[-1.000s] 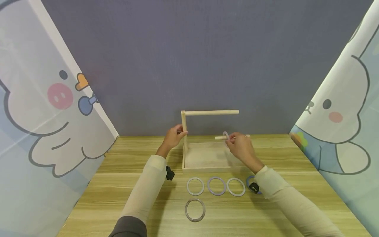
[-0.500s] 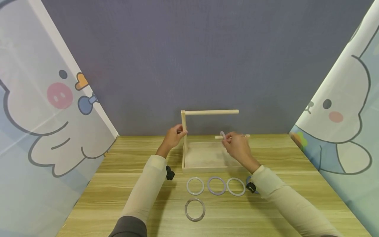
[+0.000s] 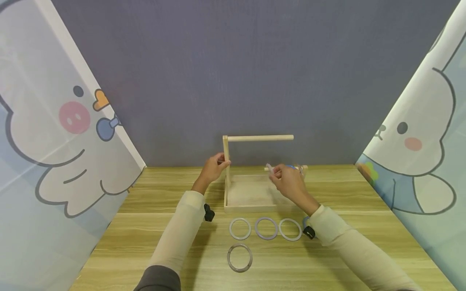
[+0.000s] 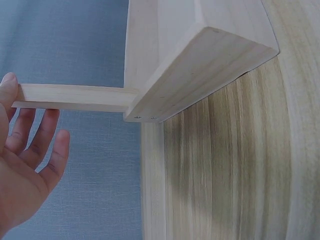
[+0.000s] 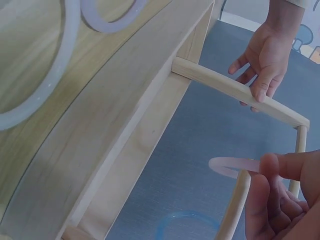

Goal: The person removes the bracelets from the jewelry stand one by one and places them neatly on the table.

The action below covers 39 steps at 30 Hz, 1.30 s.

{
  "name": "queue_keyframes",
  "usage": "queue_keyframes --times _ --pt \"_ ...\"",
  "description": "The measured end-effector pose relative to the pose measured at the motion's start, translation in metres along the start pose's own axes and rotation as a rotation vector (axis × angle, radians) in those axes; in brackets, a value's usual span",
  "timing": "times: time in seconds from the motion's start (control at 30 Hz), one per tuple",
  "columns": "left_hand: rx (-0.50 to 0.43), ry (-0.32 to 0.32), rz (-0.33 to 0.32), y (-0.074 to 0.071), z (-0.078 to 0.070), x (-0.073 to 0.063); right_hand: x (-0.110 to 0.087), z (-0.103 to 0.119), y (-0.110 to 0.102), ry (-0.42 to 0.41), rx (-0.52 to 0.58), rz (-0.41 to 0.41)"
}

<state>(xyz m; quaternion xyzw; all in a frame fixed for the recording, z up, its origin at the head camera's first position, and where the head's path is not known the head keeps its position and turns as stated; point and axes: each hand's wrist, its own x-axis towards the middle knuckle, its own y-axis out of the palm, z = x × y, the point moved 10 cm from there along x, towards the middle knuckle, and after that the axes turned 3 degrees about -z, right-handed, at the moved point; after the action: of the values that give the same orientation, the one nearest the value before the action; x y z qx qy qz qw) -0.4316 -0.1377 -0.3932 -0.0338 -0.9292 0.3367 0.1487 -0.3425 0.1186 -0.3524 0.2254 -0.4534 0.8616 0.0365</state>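
My left hand [image 3: 214, 167] holds the upright post [image 4: 75, 96] of a wooden bangle stand, thumb on one side and fingers on the other. The post rises from the stand's tray [image 3: 255, 209] and carries a long upper bar [image 3: 260, 138]. My right hand [image 3: 291, 184] pinches a pale pinkish bangle [image 5: 235, 163] between thumb and fingers. That bangle is right at the free end of the lower peg [image 5: 234, 205], overlapping its tip. Farther along the peg, a blue bangle [image 5: 187, 215] shows partly, mostly hidden by my right hand in the head view.
Before the tray lie a pale bangle [image 3: 240, 219], a lilac one [image 3: 266, 218], a white one [image 3: 290, 220] and, nearer, a marbled grey one [image 3: 239, 245]. Another blue bangle [image 3: 305, 222] is partly covered by my right wrist. A grey wall [image 3: 233, 72] stands behind.
My right hand has moved a little left with the pale pinkish bangle, toward the lower peg's free end. Blue now shows behind that hand. My left hand has stayed on the post.
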Motion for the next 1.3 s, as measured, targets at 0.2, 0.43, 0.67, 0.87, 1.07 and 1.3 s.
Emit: queue_keyframes --times 0.2,0.43,0.67,0.87,1.07,1.3 --pt "0.001 -0.001 0.004 -0.001 0.0 -0.002 -0.005 0.002 0.0 -0.047 -0.009 0.004" --pt "0.005 -0.002 0.005 -0.001 -0.001 -0.003 -0.003 0.004 -0.002 -0.082 -0.017 -0.029" --pt "-0.002 -0.008 0.007 -0.001 -0.001 -0.002 -0.002 0.007 0.0 -0.072 -0.006 -0.031" --pt "0.027 -0.013 0.022 -0.001 -0.003 -0.003 -0.004 0.016 0.0 -0.105 0.005 -0.019" --pt "0.029 -0.008 0.018 -0.002 -0.004 -0.001 -0.01 0.03 -0.002 -0.163 0.028 -0.009" --pt "0.03 -0.002 0.013 -0.002 -0.004 -0.002 -0.023 0.039 -0.001 -0.227 0.014 0.02"
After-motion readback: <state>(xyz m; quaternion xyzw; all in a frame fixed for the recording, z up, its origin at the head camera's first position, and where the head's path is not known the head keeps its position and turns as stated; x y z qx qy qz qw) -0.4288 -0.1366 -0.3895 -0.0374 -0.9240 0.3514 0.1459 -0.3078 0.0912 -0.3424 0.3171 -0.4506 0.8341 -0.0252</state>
